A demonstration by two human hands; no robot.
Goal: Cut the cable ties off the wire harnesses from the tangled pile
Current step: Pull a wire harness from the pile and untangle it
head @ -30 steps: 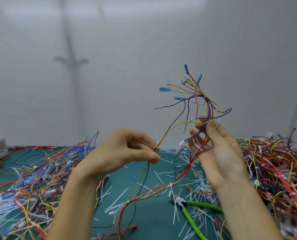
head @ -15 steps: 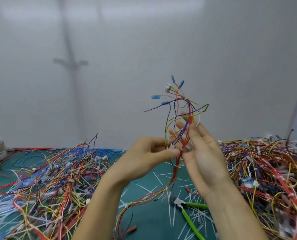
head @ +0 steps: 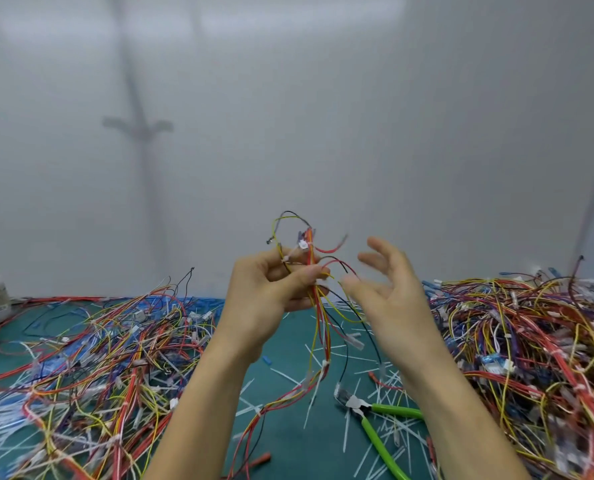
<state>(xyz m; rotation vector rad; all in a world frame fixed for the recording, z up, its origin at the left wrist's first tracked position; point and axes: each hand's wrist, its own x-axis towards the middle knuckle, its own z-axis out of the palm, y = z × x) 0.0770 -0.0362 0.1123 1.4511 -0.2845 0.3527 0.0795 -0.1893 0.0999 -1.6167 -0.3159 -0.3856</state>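
My left hand (head: 267, 299) has the wire harness (head: 318, 317) pinched between thumb and curled fingers, held up over the middle of the green mat (head: 288, 441). My right hand (head: 389, 296) is just right of the wires, fingers spread and loose. It is blurred, but I see nothing held in it.

The harness runs nearly upright. Its short loose ends fan out above my grip, and the long tail hangs down to the mat, curling off near and left. A white cable tie (head: 302, 244) sits just above my fingers and a second tie (head: 324, 367) binds the hanging part lower down.

I judge it light and limp, with springy single wires that slip and snag easily. The bundled trunk beside a tie is the place to hold, so the tie stands taut for cutting.

The green-handled cutters (head: 375, 410) lie on the mat near and right, among cut tie scraps (head: 281, 375). Tangled piles lie left (head: 98, 341) and right (head: 531, 341).
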